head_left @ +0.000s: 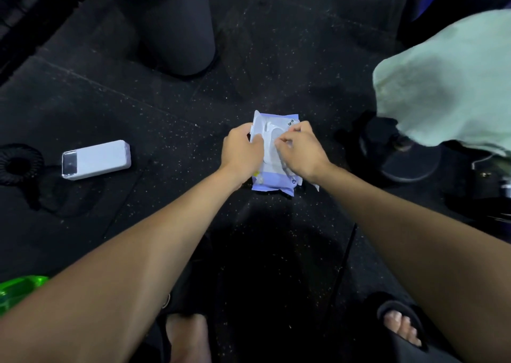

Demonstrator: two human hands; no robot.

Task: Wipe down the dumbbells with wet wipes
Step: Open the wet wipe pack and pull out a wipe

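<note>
A pale blue and white pack of wet wipes [272,181] lies on the dark speckled floor in the middle of the head view. My left hand [243,150] grips its left edge and holds it down. My right hand [300,152] sits over the pack's lid, with fingertips pinching something white at the opening. A black dumbbell [401,158] lies on the floor to the right, partly covered by a light green towel [448,86].
A dark round bin [177,31] with a pale rim stands at the back. A white power bank [96,159] and a black ring [18,163] lie to the left. A green object [19,288] shows at the lower left. My sandalled feet [403,326] are below.
</note>
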